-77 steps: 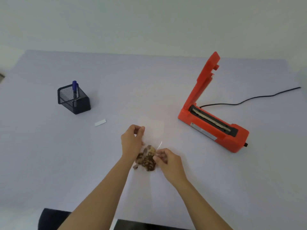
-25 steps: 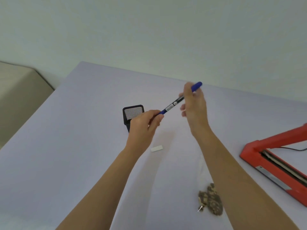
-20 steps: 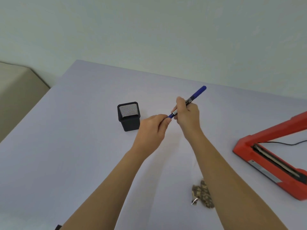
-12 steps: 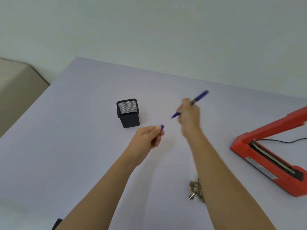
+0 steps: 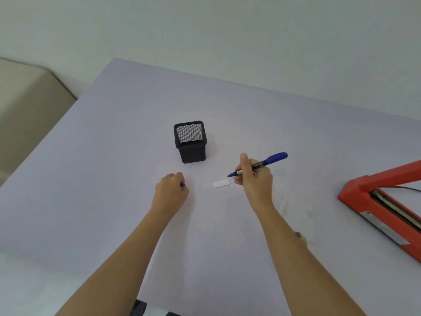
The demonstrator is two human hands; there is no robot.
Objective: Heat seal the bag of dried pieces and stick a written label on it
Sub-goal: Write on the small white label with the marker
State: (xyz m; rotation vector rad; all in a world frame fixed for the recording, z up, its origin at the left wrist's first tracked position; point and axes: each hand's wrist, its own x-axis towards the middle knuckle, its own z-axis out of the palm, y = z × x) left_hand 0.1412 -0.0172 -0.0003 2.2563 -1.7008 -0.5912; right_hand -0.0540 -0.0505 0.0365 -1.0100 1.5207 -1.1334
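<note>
A small white label [image 5: 221, 184] lies flat on the table between my hands. My right hand [image 5: 254, 179] grips a blue marker [image 5: 262, 164] with its uncapped tip just right of the label. My left hand [image 5: 171, 192] rests on the table to the left, closed on the marker's blue cap [image 5: 182, 185], which barely peeks out. The clear bag [image 5: 293, 208] lies behind my right forearm, which hides almost all of the dried pieces [image 5: 299, 236]. The red heat sealer [image 5: 385, 201] stands with its arm raised at the right edge.
A black mesh pen holder [image 5: 191, 141] stands just beyond the label. The sealer's black cord [image 5: 407, 188] runs off to the right. The lilac table [image 5: 102, 179] ends at a beige surface [image 5: 27, 103] on the left and a pale wall behind.
The cap came off the marker into my left hand. My right hand has brought the marker tip down beside the label, and my left hand has sunk to the table.
</note>
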